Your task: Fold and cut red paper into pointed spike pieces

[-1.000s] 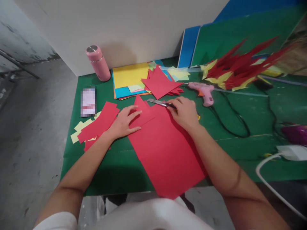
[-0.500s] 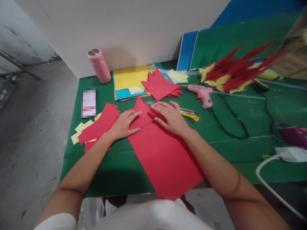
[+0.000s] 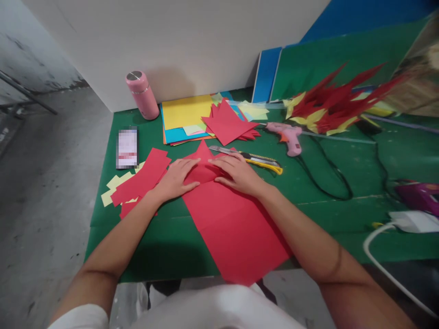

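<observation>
A pointed red paper piece [image 3: 203, 171] lies at the top of a large red paper sheet [image 3: 240, 224] on the table. My left hand [image 3: 176, 178] rests on the left side of the pointed piece, its fingers stretched and the thumb apart. My right hand [image 3: 238, 172] lies over the right side, its fingers extended on the paper, partly covering it. Neither hand grips anything. Just behind the right hand is a yellow-handled utility knife [image 3: 264, 162], its blade pointing left. A red paper tip shows beyond that hand's knuckles.
Behind lie cut red pieces [image 3: 226, 123] on coloured paper sheets [image 3: 187, 112]. A pink bottle [image 3: 142, 96] and phone [image 3: 127, 148] stand left, near red strips [image 3: 142, 178]. To the right are a pink glue gun [image 3: 290, 137], a red-yellow paper flame [image 3: 329, 105] and a power strip [image 3: 414, 221].
My right hand has shifted left and slightly nearer to me, uncovering more of the knife and a red tip. The left hand stays in almost the same spot.
</observation>
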`<move>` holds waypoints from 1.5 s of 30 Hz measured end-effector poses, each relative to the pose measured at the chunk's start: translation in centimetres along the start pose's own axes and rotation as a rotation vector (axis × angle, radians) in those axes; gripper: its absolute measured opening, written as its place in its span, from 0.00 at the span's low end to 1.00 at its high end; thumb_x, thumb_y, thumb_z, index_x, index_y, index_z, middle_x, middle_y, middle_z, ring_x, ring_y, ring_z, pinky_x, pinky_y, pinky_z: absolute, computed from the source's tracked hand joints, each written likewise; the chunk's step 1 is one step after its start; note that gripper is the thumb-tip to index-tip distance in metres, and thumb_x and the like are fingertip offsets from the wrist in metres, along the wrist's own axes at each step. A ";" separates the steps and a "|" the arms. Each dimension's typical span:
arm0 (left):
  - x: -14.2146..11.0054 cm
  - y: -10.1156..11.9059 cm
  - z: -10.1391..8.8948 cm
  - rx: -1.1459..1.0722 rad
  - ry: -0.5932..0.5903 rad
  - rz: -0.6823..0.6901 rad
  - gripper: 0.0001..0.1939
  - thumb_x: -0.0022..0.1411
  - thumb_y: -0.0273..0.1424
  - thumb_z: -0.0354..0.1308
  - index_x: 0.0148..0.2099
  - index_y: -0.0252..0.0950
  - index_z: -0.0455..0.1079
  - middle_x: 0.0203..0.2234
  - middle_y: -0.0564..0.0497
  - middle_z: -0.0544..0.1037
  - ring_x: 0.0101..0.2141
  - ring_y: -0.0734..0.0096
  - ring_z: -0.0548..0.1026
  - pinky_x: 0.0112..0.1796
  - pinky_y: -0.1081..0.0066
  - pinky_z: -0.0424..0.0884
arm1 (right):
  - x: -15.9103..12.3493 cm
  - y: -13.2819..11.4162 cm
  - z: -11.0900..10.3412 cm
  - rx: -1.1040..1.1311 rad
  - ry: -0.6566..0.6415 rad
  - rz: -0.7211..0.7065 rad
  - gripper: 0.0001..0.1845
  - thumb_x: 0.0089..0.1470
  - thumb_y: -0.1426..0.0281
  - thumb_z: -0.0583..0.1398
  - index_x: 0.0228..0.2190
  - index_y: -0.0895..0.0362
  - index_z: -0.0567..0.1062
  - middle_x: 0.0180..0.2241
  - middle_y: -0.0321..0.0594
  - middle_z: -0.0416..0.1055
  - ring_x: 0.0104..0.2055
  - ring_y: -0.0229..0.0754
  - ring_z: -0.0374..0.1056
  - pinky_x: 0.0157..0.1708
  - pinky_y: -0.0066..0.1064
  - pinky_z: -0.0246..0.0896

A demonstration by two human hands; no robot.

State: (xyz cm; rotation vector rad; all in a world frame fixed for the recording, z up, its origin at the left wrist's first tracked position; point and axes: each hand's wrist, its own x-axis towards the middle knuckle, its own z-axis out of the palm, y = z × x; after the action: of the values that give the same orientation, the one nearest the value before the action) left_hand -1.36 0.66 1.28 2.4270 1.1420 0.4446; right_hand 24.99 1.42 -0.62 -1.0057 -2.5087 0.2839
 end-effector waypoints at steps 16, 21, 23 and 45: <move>-3.2 1.5 -4.8 0.047 0.284 -0.333 0.21 0.66 0.31 0.51 0.60 0.40 0.61 0.57 0.44 0.70 0.57 0.56 0.69 0.56 0.55 0.68 | -0.2 0.2 -0.4 0.068 -0.041 -0.032 0.36 0.61 0.55 0.59 0.65 0.51 0.57 0.56 0.50 0.71 0.57 0.55 0.66 0.56 0.51 0.56; -6.1 0.0 -5.1 0.248 0.226 -0.545 0.18 0.68 0.35 0.49 0.57 0.38 0.66 0.50 0.41 0.70 0.49 0.52 0.74 0.46 0.55 0.74 | -0.1 0.1 -0.4 0.034 -0.070 -0.026 0.29 0.62 0.54 0.57 0.60 0.52 0.66 0.53 0.51 0.72 0.55 0.54 0.66 0.55 0.50 0.56; -6.6 -0.5 -4.5 0.305 0.185 -0.553 0.19 0.68 0.37 0.48 0.56 0.35 0.68 0.51 0.39 0.69 0.48 0.50 0.74 0.46 0.53 0.74 | -0.1 0.2 -0.3 0.018 -0.066 -0.035 0.27 0.62 0.53 0.56 0.57 0.54 0.70 0.52 0.52 0.72 0.55 0.55 0.66 0.54 0.51 0.56; -2.0 1.2 -0.9 0.083 -0.047 -0.284 0.35 0.70 0.53 0.38 0.71 0.39 0.50 0.69 0.37 0.53 0.68 0.50 0.53 0.63 0.47 0.52 | -1.0 -0.3 -1.0 0.103 0.415 0.058 0.15 0.67 0.62 0.52 0.37 0.52 0.77 0.39 0.41 0.81 0.41 0.43 0.78 0.39 0.33 0.72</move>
State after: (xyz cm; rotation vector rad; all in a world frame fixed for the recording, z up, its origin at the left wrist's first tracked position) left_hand -2.19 -1.36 2.41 2.2799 1.4824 0.2546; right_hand 25.92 0.52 0.03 -0.9824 -2.0742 0.1956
